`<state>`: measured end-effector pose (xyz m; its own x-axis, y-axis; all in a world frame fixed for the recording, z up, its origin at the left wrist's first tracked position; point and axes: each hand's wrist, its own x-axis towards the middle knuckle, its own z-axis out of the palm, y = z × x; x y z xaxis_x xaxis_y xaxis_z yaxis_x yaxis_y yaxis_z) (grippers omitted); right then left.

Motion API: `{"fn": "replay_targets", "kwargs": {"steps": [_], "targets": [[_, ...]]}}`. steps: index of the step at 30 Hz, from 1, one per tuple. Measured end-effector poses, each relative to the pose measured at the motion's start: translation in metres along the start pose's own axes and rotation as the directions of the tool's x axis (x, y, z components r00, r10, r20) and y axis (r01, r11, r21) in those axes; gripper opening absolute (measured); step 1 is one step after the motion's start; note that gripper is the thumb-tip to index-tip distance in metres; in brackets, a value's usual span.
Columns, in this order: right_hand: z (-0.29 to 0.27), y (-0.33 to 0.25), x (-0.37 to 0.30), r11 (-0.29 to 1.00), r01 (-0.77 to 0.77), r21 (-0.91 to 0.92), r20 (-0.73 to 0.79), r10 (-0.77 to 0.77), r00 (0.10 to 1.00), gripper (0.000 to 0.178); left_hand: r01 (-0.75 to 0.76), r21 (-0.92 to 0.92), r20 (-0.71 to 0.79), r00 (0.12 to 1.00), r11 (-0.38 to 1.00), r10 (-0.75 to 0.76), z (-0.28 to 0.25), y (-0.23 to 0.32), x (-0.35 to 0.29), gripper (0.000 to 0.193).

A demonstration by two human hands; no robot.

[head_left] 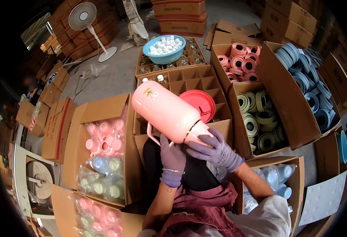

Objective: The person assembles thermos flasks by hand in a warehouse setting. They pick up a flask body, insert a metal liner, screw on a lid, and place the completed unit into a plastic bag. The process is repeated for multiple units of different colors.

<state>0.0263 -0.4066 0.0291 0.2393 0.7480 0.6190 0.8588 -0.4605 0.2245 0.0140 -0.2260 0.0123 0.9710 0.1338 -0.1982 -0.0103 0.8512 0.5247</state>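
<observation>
A pink thermos jug (pixel 165 106) with a small flower print lies tilted across my lap, its base up and left, its narrow shoulder down and right. My left hand (pixel 173 156), in a greyish purple glove, is closed on its underside next to the handle (pixel 152 134). My right hand (pixel 215 150), gloved alike, wraps round the shoulder end below a thin dark band. What sits under my right fingers is partly hidden. Just behind the jug, a red round plastic piece (pixel 199 103) rests on a divided carton (pixel 189 75).
A blue basin (pixel 165 58) of white caps stands on a carton of glass bottles at the back. Right are cartons of pink rings (pixel 240 63), green rings (pixel 260 118) and blue rings (pixel 310 83). Bagged pink and green parts fill the left carton (pixel 72 150). A fan (pixel 90 23) stands farther back.
</observation>
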Motion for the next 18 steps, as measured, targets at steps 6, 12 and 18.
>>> {"fn": "replay_targets", "kwargs": {"steps": [6,12,18], "targets": [[0.009,0.008,-0.001,0.632,-0.538,0.558,-0.076,0.685,0.725,0.043,0.059,-0.056,0.085,0.995,0.997,-0.054,0.008,-0.02,-0.024,0.048],[0.045,-0.007,-0.003,-0.366,-0.421,0.83,0.51,0.804,0.307,0.063,-0.041,-0.105,0.055,0.997,0.994,0.047,-0.001,0.009,-0.008,0.045],[0.046,-0.029,0.026,0.152,-0.562,0.813,0.292,0.729,0.619,0.075,-0.355,0.935,0.318,0.828,-0.006,0.462,0.007,0.059,-0.016,0.051]]}}
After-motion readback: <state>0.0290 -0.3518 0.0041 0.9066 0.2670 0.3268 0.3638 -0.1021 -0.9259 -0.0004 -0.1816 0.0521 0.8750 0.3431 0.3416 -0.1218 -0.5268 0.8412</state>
